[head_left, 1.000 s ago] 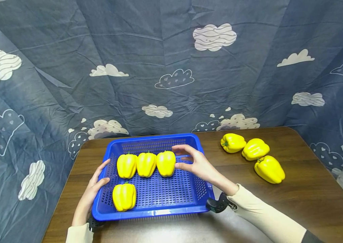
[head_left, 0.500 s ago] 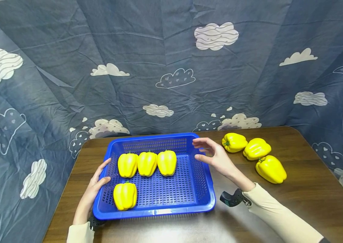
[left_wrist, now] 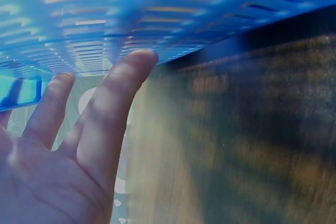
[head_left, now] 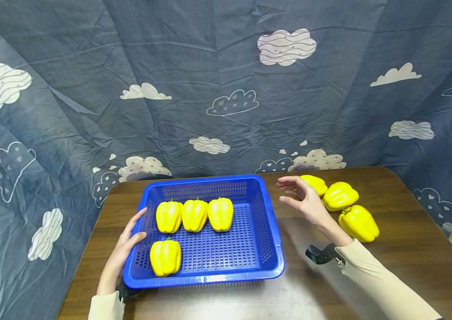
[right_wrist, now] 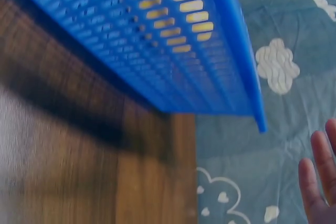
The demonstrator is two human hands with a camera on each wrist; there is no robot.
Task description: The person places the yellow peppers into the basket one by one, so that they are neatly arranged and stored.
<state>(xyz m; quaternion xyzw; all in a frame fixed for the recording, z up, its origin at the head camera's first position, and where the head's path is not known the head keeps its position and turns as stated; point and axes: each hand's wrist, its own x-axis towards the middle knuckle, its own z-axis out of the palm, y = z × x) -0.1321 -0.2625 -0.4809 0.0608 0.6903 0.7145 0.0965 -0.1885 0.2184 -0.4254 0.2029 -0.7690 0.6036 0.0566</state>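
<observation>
A blue perforated plastic basket [head_left: 203,279] sits on the table with several yellow bell peppers in it. Three of them stand in a row, ending with a pepper [head_left: 220,215]; another pepper [head_left: 165,258] is at the front left. My left hand [head_left: 123,244] rests at the basket's left rim; in the left wrist view its fingers [left_wrist: 107,114] lie fairly straight against the outside of the slotted wall. My right hand [head_left: 308,202] is raised right of the basket, holding nothing, fingers loosely bent and thumb apart. It partly covers a pepper [head_left: 315,183] behind it.
Right of the basket, two more yellow peppers, a middle pepper [head_left: 340,196] and a front pepper [head_left: 358,223], lie on the brown wooden table [head_left: 402,249]. A grey-blue curtain [head_left: 226,129] with white clouds hangs behind the table.
My right hand has moved from beside the rightmost pepper in the basket, out over the right rim, towards the peppers on the table. My left hand has stayed at the left rim.
</observation>
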